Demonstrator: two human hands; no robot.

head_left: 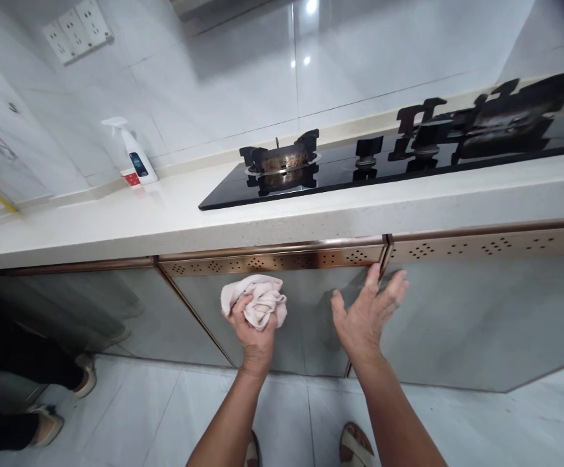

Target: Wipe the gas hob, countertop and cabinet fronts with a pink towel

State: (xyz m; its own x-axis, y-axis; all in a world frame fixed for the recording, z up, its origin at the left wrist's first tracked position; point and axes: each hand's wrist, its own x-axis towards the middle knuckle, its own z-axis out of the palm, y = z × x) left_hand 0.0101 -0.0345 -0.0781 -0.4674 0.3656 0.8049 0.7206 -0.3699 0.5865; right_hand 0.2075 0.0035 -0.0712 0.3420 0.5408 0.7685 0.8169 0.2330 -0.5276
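Here, the left hand [253, 321] is gripping a cloth [257, 299] against the cabinet door [306, 311], lower centre. The right hand [367, 311] is hovering open and empty, just right of the cloth.

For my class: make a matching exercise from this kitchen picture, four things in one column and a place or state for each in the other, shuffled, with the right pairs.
Things:
1. cloth
2. spray bottle
3. right hand
4. hob

Places or states:
A. set into the countertop
B. open, fingers spread, by the cabinet door edge
C. bunched in the left hand
D. standing by the wall

Pairs: 1-C, 2-D, 3-B, 4-A
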